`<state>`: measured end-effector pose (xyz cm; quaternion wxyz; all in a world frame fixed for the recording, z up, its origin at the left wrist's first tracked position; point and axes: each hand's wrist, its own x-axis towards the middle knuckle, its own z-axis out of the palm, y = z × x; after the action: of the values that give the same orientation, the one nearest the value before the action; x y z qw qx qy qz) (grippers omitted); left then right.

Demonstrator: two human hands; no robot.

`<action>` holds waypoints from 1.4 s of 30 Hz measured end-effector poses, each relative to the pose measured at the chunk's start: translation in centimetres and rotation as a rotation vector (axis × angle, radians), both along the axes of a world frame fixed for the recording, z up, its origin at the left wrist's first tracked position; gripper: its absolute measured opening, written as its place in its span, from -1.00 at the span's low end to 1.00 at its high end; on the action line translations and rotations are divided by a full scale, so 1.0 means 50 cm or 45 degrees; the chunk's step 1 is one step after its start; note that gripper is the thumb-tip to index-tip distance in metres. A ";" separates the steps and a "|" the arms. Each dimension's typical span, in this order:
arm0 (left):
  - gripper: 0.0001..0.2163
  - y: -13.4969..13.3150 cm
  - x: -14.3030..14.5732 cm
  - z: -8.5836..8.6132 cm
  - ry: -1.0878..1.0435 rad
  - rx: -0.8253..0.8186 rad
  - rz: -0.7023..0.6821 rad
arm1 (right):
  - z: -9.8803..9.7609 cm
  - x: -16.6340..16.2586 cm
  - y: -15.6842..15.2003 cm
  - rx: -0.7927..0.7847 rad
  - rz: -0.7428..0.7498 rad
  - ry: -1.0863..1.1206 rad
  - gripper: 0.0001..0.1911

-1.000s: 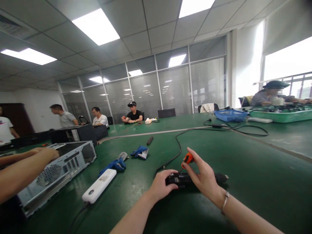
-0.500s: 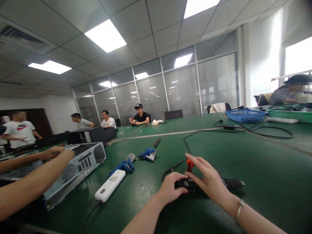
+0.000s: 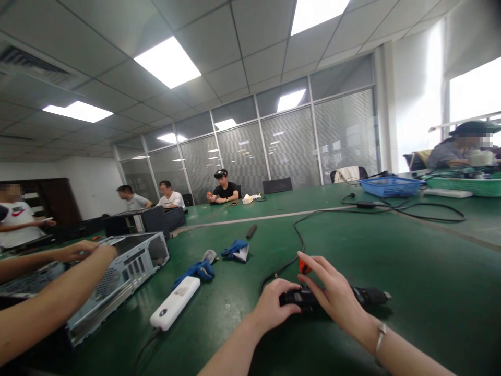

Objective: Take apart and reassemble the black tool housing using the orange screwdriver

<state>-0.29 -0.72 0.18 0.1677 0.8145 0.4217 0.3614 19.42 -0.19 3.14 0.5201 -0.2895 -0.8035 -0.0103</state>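
A black cylindrical device (image 3: 368,296) lies on the green table (image 3: 422,271) in front of me. My left hand (image 3: 274,306) grips its left end. My right hand (image 3: 332,292) reaches over the device and pinches a small screwdriver with an orange handle (image 3: 303,267), held roughly upright with its tip down at the device. My right wrist wears a thin bracelet (image 3: 379,337). A black cable (image 3: 297,245) runs from near the device toward the far side.
At left a co-worker's arms (image 3: 55,297) rest on an open grey computer case (image 3: 129,266). A white power strip (image 3: 175,303), blue gloves (image 3: 195,270) and a dark short rod (image 3: 251,231) lie nearby. A blue basket (image 3: 385,186) stands far right. Several people sit around.
The view shifted slightly. My right hand lowered the orange screwdriver a little closer to the black device. My left hand stays on the device.
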 end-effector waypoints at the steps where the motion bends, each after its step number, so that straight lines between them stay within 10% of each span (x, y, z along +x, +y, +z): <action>1: -0.55 0.000 0.000 0.000 0.002 0.001 -0.001 | -0.001 0.001 0.002 -0.004 0.008 0.006 -0.51; 42: -0.60 0.002 0.000 0.002 0.006 -0.004 -0.025 | -0.008 -0.005 -0.008 0.088 0.043 -0.039 -0.52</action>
<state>-0.28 -0.65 0.28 0.1717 0.8192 0.4148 0.3571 19.19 -0.58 2.75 0.5176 -0.2576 -0.8153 -0.0337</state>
